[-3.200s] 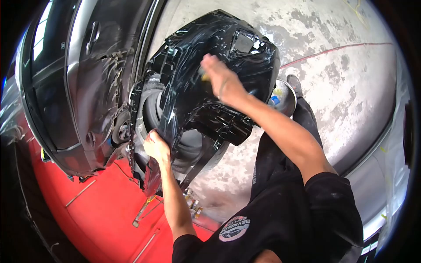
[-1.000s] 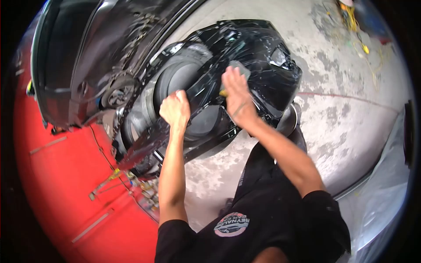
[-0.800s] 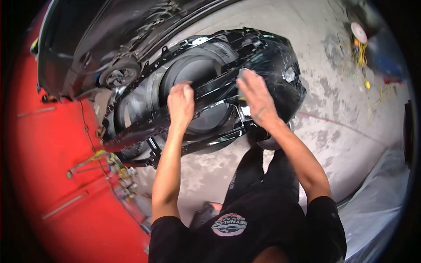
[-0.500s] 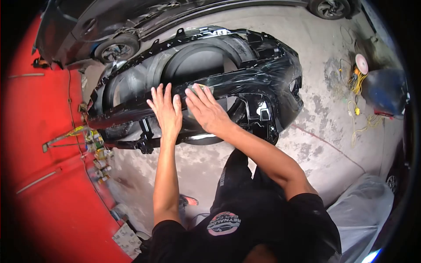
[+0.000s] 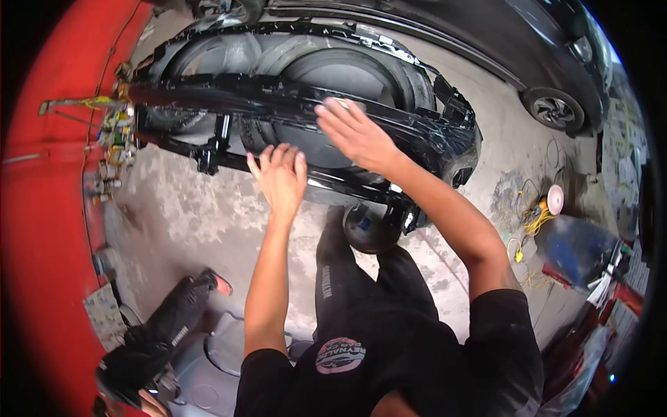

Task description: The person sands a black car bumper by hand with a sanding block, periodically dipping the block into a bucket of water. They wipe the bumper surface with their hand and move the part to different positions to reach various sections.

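Observation:
A glossy black car bumper (image 5: 229,97) lies across stacked tires (image 5: 347,66) in front of me. My right hand (image 5: 356,132) is on or just over the bumper's upper face, right of centre, fingers together and flat; a small pale patch shows at its fingertips, too small to name. My left hand (image 5: 281,177) is at the bumper's near lower edge, fingers spread and bent a little, with nothing visible in it. Whether its fingertips touch the edge cannot be made out.
A dark car (image 5: 486,48) stands beyond the bumper. Another person (image 5: 167,326) in dark clothes is at the lower left. Bottles and cans (image 5: 114,139) line the red wall (image 5: 48,208). A polisher with a pink pad (image 5: 555,199) and yellow cord lies at the right.
The view has shifted, showing the other person and more of the dark car. My left hand has come off the bumper's upper face toward its near edge; my right hand stays on or near that face.

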Available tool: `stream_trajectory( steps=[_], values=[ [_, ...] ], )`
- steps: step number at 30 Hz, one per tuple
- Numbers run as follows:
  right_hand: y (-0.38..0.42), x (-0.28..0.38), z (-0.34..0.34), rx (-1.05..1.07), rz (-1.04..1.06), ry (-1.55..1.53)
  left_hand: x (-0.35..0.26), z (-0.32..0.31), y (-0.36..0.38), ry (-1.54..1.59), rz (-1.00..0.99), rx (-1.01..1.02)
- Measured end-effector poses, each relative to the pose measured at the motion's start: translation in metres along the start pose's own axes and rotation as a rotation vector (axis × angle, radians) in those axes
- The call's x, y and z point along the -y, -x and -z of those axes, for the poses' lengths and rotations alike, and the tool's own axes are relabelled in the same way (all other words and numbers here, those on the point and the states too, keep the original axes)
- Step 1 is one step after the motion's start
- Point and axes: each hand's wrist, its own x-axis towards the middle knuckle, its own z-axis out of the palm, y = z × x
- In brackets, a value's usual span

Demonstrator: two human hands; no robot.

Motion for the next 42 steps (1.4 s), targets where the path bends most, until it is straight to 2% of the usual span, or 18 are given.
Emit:
stream_trajectory(
  steps=[3, 6, 8, 11, 14, 16, 19, 21, 22, 24, 27, 29, 31, 35, 37, 40, 42],
  values=[
    [0.014, -0.016, 0.008, -0.005, 0.064, 0.048, -0.001, -0.006, 0.000, -0.010, 0.083, -0.064],
    [0.093, -0.042, 0.044, 0.165, 0.043, 0.098, 0.003, -0.011, 0.003, -0.034, 0.060, -0.130],
    [0.120, -0.051, 0.037, 0.121, 0.053, 0.093, 0.003, -0.013, 0.003, -0.039, 0.096, -0.132],
    [0.071, -0.031, 0.017, 0.043, 0.067, 0.054, 0.002, -0.013, 0.006, -0.027, 0.111, -0.107],
    [0.000, 0.009, -0.009, 0.075, 0.088, 0.123, 0.004, -0.017, 0.007, -0.089, 0.093, -0.079],
    [-0.005, 0.009, -0.017, 0.116, 0.103, 0.121, 0.007, -0.016, 0.003, -0.087, 0.094, -0.058],
    [0.058, -0.014, 0.014, 0.101, 0.056, 0.086, 0.012, -0.016, 0.004, -0.058, 0.100, -0.092],
    [0.107, -0.021, 0.010, 0.114, -0.015, 0.136, 0.013, -0.019, 0.008, -0.040, 0.059, -0.117],
    [0.093, -0.018, 0.005, 0.116, 0.012, 0.136, 0.010, -0.017, 0.009, 0.005, 0.074, -0.149],
    [0.058, 0.000, -0.008, 0.057, -0.063, 0.102, 0.005, -0.019, 0.012, 0.025, 0.085, -0.175],
    [-0.039, 0.025, -0.042, -0.079, 0.137, -0.034, 0.004, -0.019, 0.010, 0.078, 0.086, -0.198],
    [-0.068, 0.034, -0.056, 0.003, 0.220, 0.103, 0.005, -0.021, 0.008, 0.052, 0.103, -0.239],
    [-0.045, 0.018, -0.025, 0.100, 0.223, 0.087, 0.009, -0.015, 0.006, 0.075, 0.102, -0.211],
    [0.044, 0.000, 0.004, 0.124, 0.038, 0.077, 0.012, -0.015, 0.009, 0.112, 0.127, -0.190],
    [0.034, 0.000, -0.005, 0.124, 0.036, 0.076, 0.011, -0.017, 0.009, 0.147, 0.101, -0.228],
    [-0.041, 0.015, -0.015, 0.104, 0.093, 0.159, 0.009, -0.014, 0.007, 0.132, 0.102, -0.195],
    [-0.043, 0.018, -0.010, 0.112, 0.070, 0.144, 0.009, -0.013, 0.010, 0.118, 0.108, -0.159]
  ],
)
